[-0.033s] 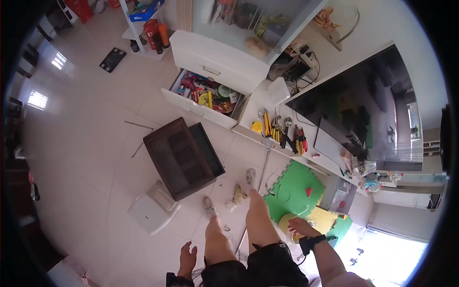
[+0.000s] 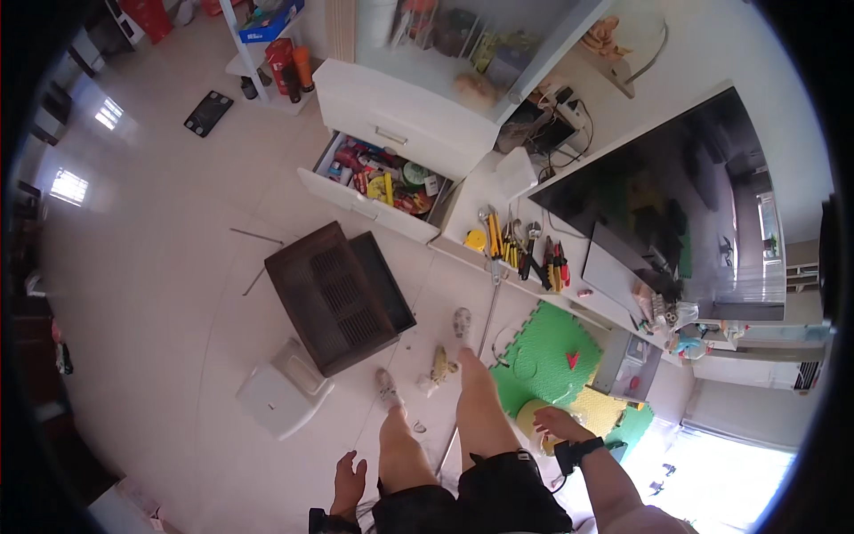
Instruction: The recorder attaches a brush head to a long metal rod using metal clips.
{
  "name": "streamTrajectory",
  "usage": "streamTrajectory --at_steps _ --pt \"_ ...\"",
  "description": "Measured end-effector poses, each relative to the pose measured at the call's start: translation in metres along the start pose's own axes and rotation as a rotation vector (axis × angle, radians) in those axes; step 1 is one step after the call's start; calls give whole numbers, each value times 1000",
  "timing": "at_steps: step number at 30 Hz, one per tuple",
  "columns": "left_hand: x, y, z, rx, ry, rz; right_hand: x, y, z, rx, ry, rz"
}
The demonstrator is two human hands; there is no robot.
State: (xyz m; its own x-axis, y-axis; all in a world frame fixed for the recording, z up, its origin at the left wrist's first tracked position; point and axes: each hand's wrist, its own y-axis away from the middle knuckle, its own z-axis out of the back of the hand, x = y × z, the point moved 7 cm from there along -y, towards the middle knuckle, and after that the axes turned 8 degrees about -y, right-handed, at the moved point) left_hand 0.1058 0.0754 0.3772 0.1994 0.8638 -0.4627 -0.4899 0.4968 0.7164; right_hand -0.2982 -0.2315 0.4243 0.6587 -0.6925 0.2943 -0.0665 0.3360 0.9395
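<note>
My left hand [image 2: 350,481] hangs beside my left thigh with its fingers loosely apart and nothing in it. Out to the right, my right hand [image 2: 560,425] has its fingers stretched and holds nothing that I can see. It appears in front of a round yellow object [image 2: 532,418], partly covered; whether they touch I cannot tell. Ahead of my feet a dark brown slatted wooden piece of furniture [image 2: 334,298] lies on the floor. Next to it stands a white plastic stool [image 2: 283,392]. A yellow-brown crumpled item [image 2: 439,367] lies between my shoes.
An open drawer [image 2: 356,210] full of mixed items juts from the white cabinet. Pliers [image 2: 558,264], wrenches and a yellow tape measure [image 2: 475,240] lie along the low white counter under a large television [image 2: 685,205]. Green foam mats [image 2: 553,351] cover floor at right. A black scale [image 2: 209,114] lies far left.
The view has shifted very slightly. Both hands keep the same pose, and nothing has been picked up or put down.
</note>
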Motion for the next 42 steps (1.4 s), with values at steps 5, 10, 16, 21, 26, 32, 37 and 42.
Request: streamTrajectory --at_steps 5,10,16,21,26,32,37,42 --pt "-37 -24 -7 -66 -22 -35 42 -41 11 122 127 -26" --pt "-135 -59 -8 -152 26 -38 84 -90 60 140 142 77" --pt "-299 -78 -39 -88 90 -258 161 -110 141 142 225 186" --pt "-306 -87 -86 61 169 -367 193 -132 188 39 221 185" --pt "-299 -80 -66 105 358 25 214 -144 160 146 174 306" --pt "-328 -99 -62 -13 46 -191 201 -139 155 161 326 244" --pt "-316 -132 -114 219 298 -93 181 -135 175 73 654 343" --pt "-352 -165 -100 56 -154 -414 156 -157 173 69 592 201"
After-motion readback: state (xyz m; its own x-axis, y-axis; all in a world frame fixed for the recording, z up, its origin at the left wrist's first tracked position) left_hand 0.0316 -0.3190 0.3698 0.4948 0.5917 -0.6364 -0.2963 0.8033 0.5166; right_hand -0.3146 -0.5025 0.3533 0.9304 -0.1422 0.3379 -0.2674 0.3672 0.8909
